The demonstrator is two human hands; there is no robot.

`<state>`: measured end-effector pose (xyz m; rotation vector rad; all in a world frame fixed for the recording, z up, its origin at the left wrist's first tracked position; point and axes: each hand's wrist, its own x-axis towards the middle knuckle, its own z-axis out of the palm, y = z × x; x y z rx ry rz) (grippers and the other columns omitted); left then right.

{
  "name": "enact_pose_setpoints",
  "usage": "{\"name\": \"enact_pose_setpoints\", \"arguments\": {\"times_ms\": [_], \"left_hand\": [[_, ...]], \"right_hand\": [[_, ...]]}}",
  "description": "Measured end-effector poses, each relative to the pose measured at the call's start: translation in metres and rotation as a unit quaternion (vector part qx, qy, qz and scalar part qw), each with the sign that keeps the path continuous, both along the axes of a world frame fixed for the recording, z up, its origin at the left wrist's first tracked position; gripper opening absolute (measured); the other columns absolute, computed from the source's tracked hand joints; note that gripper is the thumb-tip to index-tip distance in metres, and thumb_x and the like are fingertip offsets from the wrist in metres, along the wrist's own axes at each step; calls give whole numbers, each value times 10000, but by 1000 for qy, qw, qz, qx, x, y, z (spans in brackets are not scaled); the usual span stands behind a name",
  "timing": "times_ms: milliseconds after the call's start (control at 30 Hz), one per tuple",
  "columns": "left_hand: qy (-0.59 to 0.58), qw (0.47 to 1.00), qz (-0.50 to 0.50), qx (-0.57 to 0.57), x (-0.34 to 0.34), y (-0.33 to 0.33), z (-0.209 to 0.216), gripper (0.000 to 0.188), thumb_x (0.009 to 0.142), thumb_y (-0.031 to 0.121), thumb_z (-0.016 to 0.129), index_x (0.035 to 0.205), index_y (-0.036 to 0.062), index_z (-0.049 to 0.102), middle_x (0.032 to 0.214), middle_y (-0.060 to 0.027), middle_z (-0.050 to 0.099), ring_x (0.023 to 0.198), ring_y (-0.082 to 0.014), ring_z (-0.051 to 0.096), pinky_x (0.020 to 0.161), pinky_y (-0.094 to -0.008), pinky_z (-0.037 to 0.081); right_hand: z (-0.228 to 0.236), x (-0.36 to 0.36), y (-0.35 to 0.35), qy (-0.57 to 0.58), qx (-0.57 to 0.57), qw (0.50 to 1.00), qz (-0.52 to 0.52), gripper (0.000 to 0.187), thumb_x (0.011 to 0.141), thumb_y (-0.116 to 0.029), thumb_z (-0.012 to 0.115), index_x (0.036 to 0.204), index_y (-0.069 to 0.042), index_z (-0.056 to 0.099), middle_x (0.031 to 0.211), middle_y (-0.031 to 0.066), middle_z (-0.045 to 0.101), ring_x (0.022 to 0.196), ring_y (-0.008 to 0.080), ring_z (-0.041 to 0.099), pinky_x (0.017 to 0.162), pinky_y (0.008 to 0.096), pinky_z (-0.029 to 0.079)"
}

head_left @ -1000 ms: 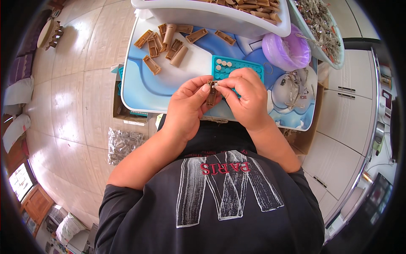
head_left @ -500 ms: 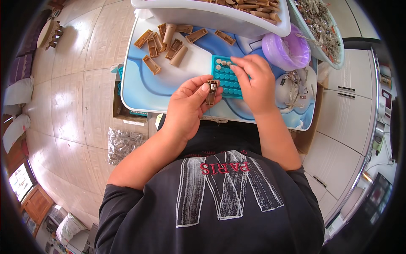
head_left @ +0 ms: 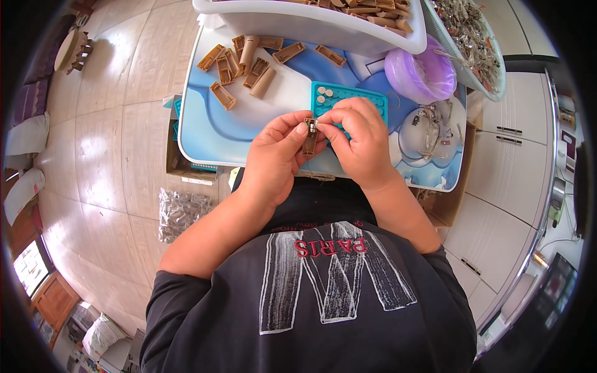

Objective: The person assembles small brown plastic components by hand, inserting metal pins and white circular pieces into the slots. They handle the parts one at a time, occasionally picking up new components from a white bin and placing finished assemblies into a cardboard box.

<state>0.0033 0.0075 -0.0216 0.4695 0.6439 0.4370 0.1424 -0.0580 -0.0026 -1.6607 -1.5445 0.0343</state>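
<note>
My left hand [head_left: 272, 148] is closed around a small brown plastic casing [head_left: 309, 145], its hollow side facing up and whitish and metal parts showing inside near the far end. My right hand [head_left: 362, 146] presses thumb and forefinger together at that far end. They pinch a tiny light piece, mostly covered by the fingertips. Just beyond both hands lies a teal tray [head_left: 381, 102] with rows of round pockets. A few pale round pieces [head_left: 321, 91] sit in its far left corner; my right hand hides part of the tray.
Several loose brown casings [head_left: 254, 73] lie on the blue-and-white table [head_left: 205, 133], far left. A white bin [head_left: 311, 28] of brown casings stands at the back. To the right are a purple bowl [head_left: 407, 78], a basket of metal parts [head_left: 497, 81] and a small pile of metal parts [head_left: 429, 133].
My right hand has moved from the teal tray toward me and left, with a small light piece now at the casing's far end. My left hand and the casing have stayed put.
</note>
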Motion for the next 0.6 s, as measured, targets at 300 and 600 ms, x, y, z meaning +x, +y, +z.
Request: {"name": "enact_pose_setpoints", "arguments": {"times_ms": [300, 600], "left_hand": [[23, 999, 29, 1, 1, -3, 6, 191, 936, 92, 496, 1097, -11, 505, 960, -66, 584, 867, -131, 581, 853, -314, 496], [30, 998, 46, 8, -15, 7, 16, 190, 930, 107, 513, 1075, -16, 518, 957, -91, 606, 829, -151, 613, 792, -301, 518]], "right_hand": [[-7, -11, 0, 6, -29, 1000, 7, 108, 713, -65, 674, 773, -45, 587, 765, 69, 577, 730, 268, 546, 638, 363, 450], [8, -7, 20, 94, -31, 991, 88, 73, 762, -94, 650, 772, -38, 604, 753, 58, 568, 734, 267, 533, 637, 371, 434]]}}
